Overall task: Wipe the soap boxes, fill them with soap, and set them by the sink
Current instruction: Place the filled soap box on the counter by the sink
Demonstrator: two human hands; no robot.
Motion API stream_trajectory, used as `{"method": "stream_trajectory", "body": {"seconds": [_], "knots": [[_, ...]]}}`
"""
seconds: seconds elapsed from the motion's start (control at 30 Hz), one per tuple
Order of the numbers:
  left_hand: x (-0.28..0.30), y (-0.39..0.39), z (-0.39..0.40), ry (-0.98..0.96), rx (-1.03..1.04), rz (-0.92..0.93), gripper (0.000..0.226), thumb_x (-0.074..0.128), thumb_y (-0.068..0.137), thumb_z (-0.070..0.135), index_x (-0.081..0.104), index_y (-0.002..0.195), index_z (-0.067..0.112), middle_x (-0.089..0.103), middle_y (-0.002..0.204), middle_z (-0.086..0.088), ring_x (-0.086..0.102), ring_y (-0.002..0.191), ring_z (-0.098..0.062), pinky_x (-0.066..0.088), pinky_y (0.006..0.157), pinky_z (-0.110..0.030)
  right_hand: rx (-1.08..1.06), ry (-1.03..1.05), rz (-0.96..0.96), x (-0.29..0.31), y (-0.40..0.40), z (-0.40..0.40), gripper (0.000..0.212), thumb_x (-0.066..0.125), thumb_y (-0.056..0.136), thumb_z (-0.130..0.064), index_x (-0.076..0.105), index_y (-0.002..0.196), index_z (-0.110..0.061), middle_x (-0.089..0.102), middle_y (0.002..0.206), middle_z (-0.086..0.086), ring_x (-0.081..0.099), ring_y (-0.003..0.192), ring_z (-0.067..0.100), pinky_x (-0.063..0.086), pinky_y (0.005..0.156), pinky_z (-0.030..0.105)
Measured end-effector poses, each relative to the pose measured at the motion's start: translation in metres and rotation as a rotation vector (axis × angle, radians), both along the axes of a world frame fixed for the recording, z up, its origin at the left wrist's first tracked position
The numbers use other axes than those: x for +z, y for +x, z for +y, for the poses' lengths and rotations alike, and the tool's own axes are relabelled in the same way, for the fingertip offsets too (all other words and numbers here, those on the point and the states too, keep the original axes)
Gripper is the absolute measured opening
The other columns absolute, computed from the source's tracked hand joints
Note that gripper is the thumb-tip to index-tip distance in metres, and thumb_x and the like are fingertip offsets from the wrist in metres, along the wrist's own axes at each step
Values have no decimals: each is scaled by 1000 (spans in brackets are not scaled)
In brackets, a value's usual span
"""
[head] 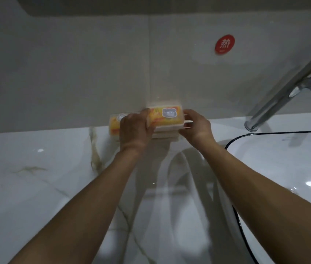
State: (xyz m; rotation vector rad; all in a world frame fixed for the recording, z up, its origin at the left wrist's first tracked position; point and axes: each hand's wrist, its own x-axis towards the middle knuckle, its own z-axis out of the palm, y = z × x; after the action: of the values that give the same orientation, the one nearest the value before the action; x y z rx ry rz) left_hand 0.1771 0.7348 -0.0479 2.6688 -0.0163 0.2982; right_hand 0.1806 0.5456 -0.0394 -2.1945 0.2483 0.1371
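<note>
A clear soap box [165, 116] with yellow soap inside and a bear sticker on its lid stands against the wall at the back of the marble counter [36, 178]. My left hand [134, 128] grips its left end. At the box's right end, my right hand [196, 125] pinches the rim. The box rests on what looks like a pale stack [165, 134] beneath it. Another clear box with yellow soap [113, 125] sits just to the left, partly hidden behind my left hand.
A white sink basin with a dark rim [284, 168] lies to the right. A chrome tap [291, 92] rises at its back. A red round sticker [224, 44] is on the tiled wall above.
</note>
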Motion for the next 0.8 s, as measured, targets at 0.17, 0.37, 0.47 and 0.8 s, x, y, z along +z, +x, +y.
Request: {"method": "stream_trajectory", "body": {"seconds": [0.17, 0.37, 0.47, 0.8], "knots": [[-9, 0, 8, 55, -32, -52, 51, 72, 78, 37, 61, 126, 23, 71, 98, -13, 63, 94, -35, 46, 84, -39, -32, -15, -73, -10, -6, 7, 48, 77, 78, -5, 65, 123, -18, 72, 111, 1, 69, 95, 18, 56, 90, 33], [-18, 0, 17, 95, -92, -92, 67, 81, 69, 30, 57, 132, 24, 68, 111, -9, 58, 107, -33, 37, 96, -37, -129, 7, -131, -25, -8, 17, 47, 81, 80, -13, 65, 124, -22, 71, 117, 1, 66, 107, 19, 52, 94, 30], [-23, -1, 19, 109, -127, -137, 66, 80, 72, 24, 57, 133, 19, 68, 115, -10, 58, 110, -31, 34, 100, -37, -169, 64, -148, -34, -10, 19, 48, 79, 82, -14, 64, 126, -25, 73, 109, 0, 68, 101, 15, 53, 93, 29], [-32, -15, 50, -61, -39, -195, 75, 79, 75, 16, 48, 143, 16, 57, 135, -9, 51, 124, -29, 37, 106, -38, -211, 70, -220, -59, -11, 17, 49, 77, 83, -12, 62, 129, -24, 72, 112, -3, 69, 100, 12, 52, 93, 25]]}}
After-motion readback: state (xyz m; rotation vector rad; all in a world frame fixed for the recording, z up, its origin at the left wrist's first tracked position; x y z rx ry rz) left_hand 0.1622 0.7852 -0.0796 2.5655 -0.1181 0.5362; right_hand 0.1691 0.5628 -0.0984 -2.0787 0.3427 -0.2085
